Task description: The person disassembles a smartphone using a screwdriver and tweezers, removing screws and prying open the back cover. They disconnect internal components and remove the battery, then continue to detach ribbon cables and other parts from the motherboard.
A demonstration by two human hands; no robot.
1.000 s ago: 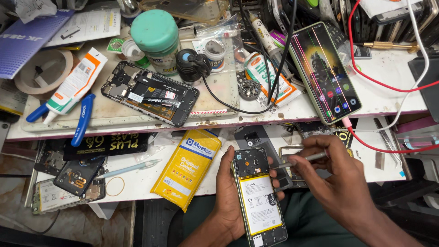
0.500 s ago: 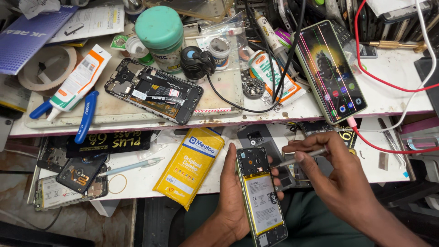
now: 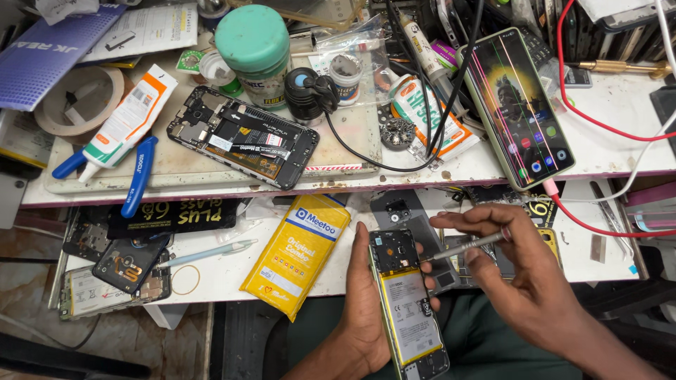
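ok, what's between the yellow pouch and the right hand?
Head view: the opened phone, back off, held in the left hand. The right hand holds a tool.

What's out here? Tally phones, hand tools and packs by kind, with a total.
opened phone: 3
lit phone: 1
metal tool: 1
pliers: 1
yellow pack: 1
Total: 7

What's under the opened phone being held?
The left hand cradles the opened phone from beneath, fingers wrapping its edge. Below is dark green fabric. The palm itself is hidden.
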